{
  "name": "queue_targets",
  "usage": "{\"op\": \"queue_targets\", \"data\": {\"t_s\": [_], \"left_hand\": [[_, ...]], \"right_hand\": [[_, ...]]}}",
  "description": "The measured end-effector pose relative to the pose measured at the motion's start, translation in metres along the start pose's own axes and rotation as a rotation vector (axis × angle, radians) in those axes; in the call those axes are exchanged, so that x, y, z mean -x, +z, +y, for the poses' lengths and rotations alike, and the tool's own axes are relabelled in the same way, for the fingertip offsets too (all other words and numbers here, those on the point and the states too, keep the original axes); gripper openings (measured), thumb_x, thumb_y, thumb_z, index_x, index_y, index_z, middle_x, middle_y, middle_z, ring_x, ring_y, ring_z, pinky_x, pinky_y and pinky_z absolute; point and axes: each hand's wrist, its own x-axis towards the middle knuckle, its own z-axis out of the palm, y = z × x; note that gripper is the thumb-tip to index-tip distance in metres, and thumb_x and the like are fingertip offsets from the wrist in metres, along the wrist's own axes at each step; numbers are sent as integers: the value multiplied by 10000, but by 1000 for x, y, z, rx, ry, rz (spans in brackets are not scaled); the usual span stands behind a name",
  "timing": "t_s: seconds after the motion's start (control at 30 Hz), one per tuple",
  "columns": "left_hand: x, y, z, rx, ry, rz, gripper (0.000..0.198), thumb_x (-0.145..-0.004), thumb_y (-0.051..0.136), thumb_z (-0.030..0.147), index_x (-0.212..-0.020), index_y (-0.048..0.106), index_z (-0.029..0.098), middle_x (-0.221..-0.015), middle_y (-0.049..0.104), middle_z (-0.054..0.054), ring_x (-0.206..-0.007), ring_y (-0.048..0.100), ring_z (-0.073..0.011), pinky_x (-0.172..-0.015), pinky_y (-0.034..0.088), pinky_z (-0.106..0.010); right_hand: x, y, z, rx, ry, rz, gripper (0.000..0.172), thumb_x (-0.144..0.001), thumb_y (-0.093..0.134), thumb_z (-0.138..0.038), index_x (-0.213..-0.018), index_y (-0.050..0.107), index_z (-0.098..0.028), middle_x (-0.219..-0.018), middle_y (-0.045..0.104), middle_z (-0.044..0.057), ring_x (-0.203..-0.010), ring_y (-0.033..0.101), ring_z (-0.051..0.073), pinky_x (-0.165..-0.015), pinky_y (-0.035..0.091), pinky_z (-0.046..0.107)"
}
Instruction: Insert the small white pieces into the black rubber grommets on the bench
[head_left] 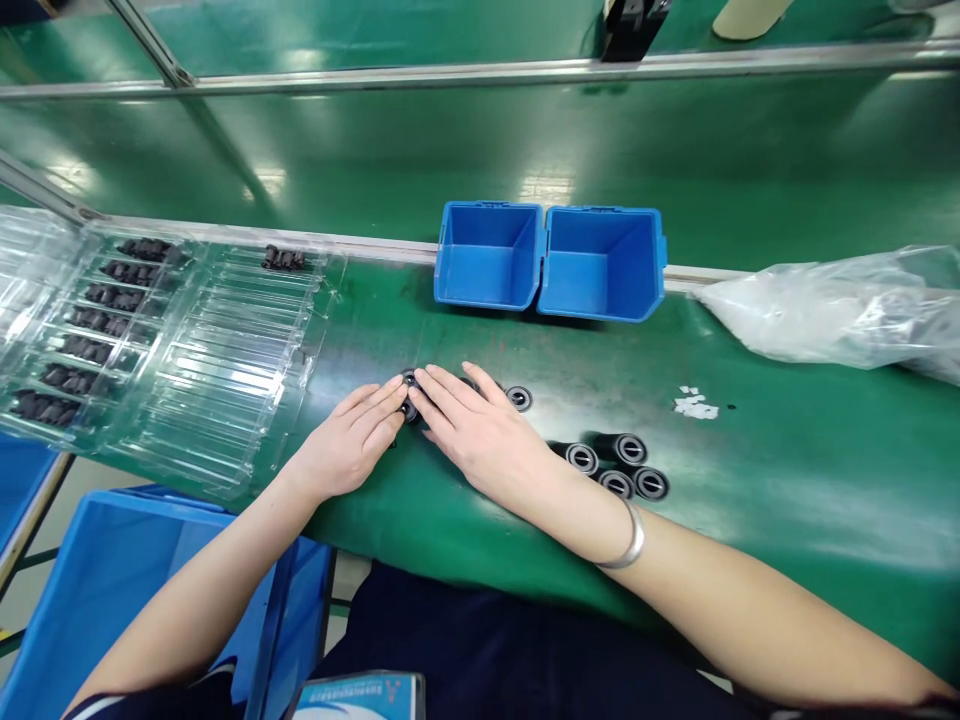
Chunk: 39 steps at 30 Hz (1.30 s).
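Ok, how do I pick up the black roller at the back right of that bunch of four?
Pinch the roller across its round black body, one finger on each side, not on the ringed end. Come down from above: it seems to lie on its side on the green table, and the other rollers sit close in front, so the top looks clearest.

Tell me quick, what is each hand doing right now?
Left hand: open, fingertips touching the small black rings.
Right hand: open and flat, fingertips on the same rings.
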Motion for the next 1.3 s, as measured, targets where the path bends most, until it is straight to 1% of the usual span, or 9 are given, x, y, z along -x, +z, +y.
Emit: {"op": "queue_targets", "data": {"t_s": [0.17, 0.27, 0.37, 0.6, 0.73, 0.97, 1.07, 1.2, 1.3], "left_hand": [[-3, -4, 0, -4, 24, 62, 331, -921, 393, 0, -1211, 535, 76, -1354, 583, -241, -1405, 394, -287, -1133, 390, -535], [-4, -7, 3, -8, 23, 114, 322, -915, 401, -1, -1193, 534, 91, -1349, 591, -233, -1382, 429, -294, -1130, 386, -548], [-6, -10, 9, -29, 10, 152, 291, -907, 425, 3, -1148, 555, 102, -1316, 620, -221, -1364, 455, -302, -1123, 392, -549], [-20, -9, 19, -54, 102, 62, 231, -919, 454, 30, -1108, 582, 63, -1323, 609, -237, -1387, 422, -310, -1135, 396, -530], [-24, -5, 16, -59, 99, 23, 230, -937, 433, 43, -1095, 599, 63, -1300, 627, -231, -1374, 444, -307, -1133, 400, -535], [-25, -7, 18, -102, 123, -71, 237, -942, 433, 59, -1104, 605, 41, -1335, 589, -261, -1399, 398, -336, -1123, 417, -505], [-25, -7, 18, -117, 128, -80, 237, -944, 425, 61, -1100, 602, 44, -1346, 579, -263, -1405, 387, -338, -1129, 411, -507], [-23, -5, 14, -102, 120, -45, 233, -938, 431, 43, -1110, 589, 41, -1337, 587, -261, -1394, 411, -322, -1140, 397, -520], [-24, -4, 15, -93, 110, -13, 237, -940, 417, 43, -1106, 587, 58, -1320, 604, -252, -1394, 414, -303, -1137, 405, -516]], "right_hand": [[3, -11, 4, -68, 52, 64, 420, -1023, 428, -218, -1422, 461, -94, -1503, 419, 153, -1415, 345, 292, -1167, 278, 525], [11, -20, 9, -74, 98, 133, 431, -1010, 483, -254, -1397, 485, -64, -1484, 439, 172, -1408, 358, 294, -1172, 279, 520], [21, -24, 13, -43, 135, 158, 399, -1007, 493, -263, -1334, 543, -41, -1438, 494, 180, -1381, 398, 305, -1165, 290, 527], [25, -15, 10, -44, 79, 87, 398, -1016, 478, -263, -1365, 532, -79, -1464, 472, 150, -1394, 378, 303, -1152, 315, 536], [23, -10, 10, -19, 59, 56, 418, -1031, 442, -265, -1389, 502, -60, -1474, 459, 154, -1401, 366, 301, -1156, 312, 537], [24, -5, 12, 37, 7, 58, 423, -1026, 431, -204, -1406, 466, -22, -1484, 430, 189, -1399, 377, 288, -1172, 290, 547], [23, -3, 12, 46, -5, 88, 404, -1023, 430, -189, -1391, 486, -30, -1460, 459, 194, -1386, 402, 287, -1169, 303, 541], [24, -2, 12, 45, -5, 130, 407, -1022, 428, -192, -1393, 482, -34, -1455, 463, 199, -1374, 420, 295, -1155, 332, 548], [25, -3, 12, 54, -29, 110, 433, -995, 443, -131, -1411, 452, -11, -1462, 447, 214, -1397, 383, 308, -1175, 306, 556]]}}
